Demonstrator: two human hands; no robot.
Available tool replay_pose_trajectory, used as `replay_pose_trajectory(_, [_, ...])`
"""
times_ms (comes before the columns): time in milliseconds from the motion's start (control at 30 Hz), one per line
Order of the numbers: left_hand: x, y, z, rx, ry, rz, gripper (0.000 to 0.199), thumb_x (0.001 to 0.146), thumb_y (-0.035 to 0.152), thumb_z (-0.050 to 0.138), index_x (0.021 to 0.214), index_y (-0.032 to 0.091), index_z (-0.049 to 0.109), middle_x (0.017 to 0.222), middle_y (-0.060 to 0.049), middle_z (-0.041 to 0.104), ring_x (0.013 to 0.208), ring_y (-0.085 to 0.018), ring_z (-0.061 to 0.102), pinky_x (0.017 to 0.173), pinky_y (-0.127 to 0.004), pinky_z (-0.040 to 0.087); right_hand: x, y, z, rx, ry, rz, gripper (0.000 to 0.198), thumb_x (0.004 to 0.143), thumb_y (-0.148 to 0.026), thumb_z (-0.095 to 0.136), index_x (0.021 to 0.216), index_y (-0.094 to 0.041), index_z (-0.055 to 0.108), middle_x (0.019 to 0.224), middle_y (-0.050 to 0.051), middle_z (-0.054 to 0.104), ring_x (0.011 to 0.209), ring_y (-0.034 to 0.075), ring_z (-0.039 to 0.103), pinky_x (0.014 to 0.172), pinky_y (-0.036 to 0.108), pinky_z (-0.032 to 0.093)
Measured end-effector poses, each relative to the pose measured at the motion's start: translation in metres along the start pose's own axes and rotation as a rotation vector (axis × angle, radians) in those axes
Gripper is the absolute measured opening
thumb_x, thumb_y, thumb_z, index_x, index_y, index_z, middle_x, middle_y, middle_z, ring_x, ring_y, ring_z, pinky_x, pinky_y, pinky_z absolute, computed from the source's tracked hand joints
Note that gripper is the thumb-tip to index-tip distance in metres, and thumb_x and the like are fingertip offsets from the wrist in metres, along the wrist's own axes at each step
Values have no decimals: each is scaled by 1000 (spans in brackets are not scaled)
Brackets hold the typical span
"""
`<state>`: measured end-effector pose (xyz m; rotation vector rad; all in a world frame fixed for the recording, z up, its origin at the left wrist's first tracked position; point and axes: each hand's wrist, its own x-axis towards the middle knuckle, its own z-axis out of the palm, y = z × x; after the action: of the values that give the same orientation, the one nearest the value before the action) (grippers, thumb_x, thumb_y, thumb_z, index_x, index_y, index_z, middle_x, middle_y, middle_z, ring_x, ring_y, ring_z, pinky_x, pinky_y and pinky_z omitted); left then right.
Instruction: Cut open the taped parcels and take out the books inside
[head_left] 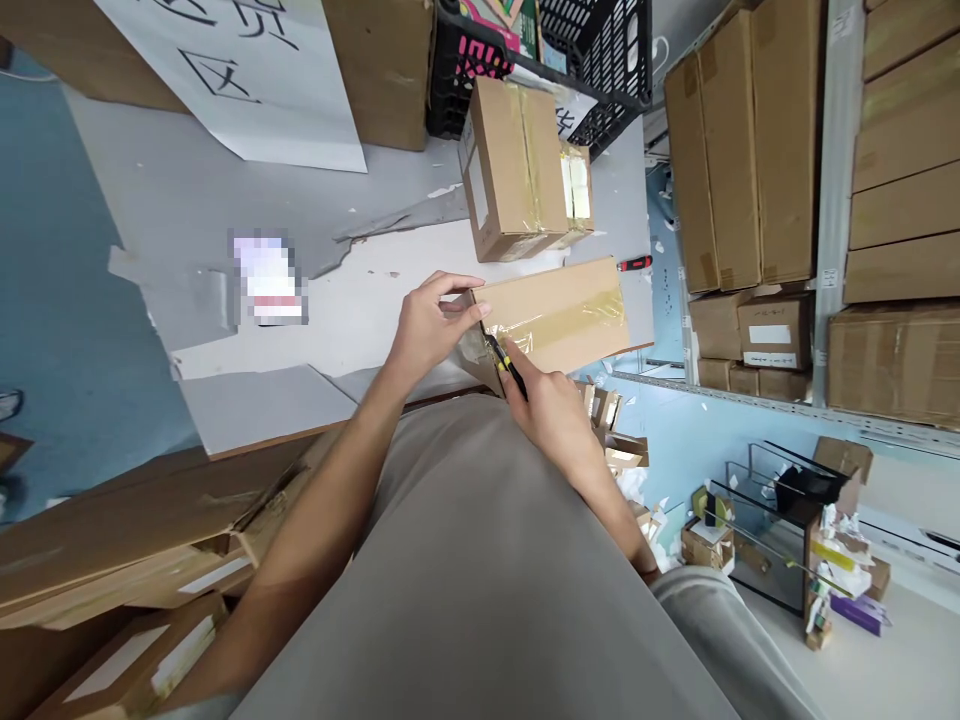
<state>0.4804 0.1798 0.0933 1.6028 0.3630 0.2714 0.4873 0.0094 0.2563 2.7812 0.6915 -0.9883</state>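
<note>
A long cardboard box [574,300] with clear tape along its top lies near the table's front edge. My left hand [431,325] grips the box's left end, thumb on the top and fingers at the far corner. In my right hand [551,410] is a black and yellow utility knife [510,370], its tip at the taped edge on the box's left end. Whether the blade is in the cardboard, I cannot tell.
Behind the box stand a taller taped carton [517,180] and a black plastic crate [600,70]. A red and black handled tool [635,263] lies past the box's right end. Cartons fill the shelving [829,200] at right. A blurred-out item [270,280] lies on the table at left.
</note>
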Motion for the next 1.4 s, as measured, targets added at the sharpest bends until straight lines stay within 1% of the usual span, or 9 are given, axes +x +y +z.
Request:
replay_pose_trajectory(367, [-4,-5,4,9,1,11,34,93,35,78,124,21,80,127,-7,80,116,-23,77,99,-37,68,7,-49,-7,-246,-83,153,63,118,-18,37,181,-11,31,122,26,84,117,32,83,98,39,63])
replay_pose_trajectory(567, [-6,-5,9,-13,87,55,30,98,34,76,125,21,80,128,-8,79,119,-23,77,103,-37,67,-17,-40,6,-280,-224,176,66,114,-10,44,179,-11,34,120,27,83,113,32,85,94,40,66])
replay_pose_trajectory(667, [-9,-3,9,5,64,36,31,99,36,76,126,21,79,130,-8,79,122,-24,76,105,-37,66,-28,-32,17,-274,-199,166,66,116,-15,42,180,-7,31,115,28,84,107,33,86,89,41,66])
replay_pose_trajectory(767, [-14,-3,11,14,67,-10,35,101,43,75,130,23,77,135,-9,77,128,-25,75,106,-37,66,-38,-22,17,-227,-151,136,61,118,-26,44,177,-10,40,109,24,86,102,34,86,86,40,63])
replay_pose_trajectory(933, [-26,-10,18,7,142,-71,49,105,59,71,139,24,74,145,-12,75,138,-28,72,110,-41,65,-31,39,1,13,186,148,43,120,-42,43,143,-21,72,99,13,87,89,30,82,80,33,54])
replay_pose_trajectory(1000, [-33,-13,21,-4,162,-91,57,107,66,68,146,25,72,153,-15,71,144,-30,68,114,-43,63,-13,80,-3,87,373,238,44,120,-44,41,131,-19,76,96,13,85,84,28,79,79,32,51])
replay_pose_trajectory(1133, [-50,-11,30,-2,195,-134,73,106,77,62,161,29,61,170,-17,58,160,-33,56,124,-47,56,29,159,-1,165,644,389,51,119,-47,37,125,-13,75,104,20,81,88,28,74,81,35,48])
replay_pose_trajectory(1233, [-60,-4,39,45,209,-124,78,106,79,60,168,31,54,177,-16,51,167,-32,48,133,-49,47,51,194,8,253,658,410,49,118,-46,38,124,-12,74,109,24,79,92,27,72,82,37,46])
replay_pose_trajectory(1400, [-57,11,57,146,245,-113,83,106,75,63,175,32,44,180,-14,48,168,-31,47,137,-48,42,63,208,26,438,568,293,36,115,-42,46,117,-19,73,99,13,82,82,25,71,78,33,45])
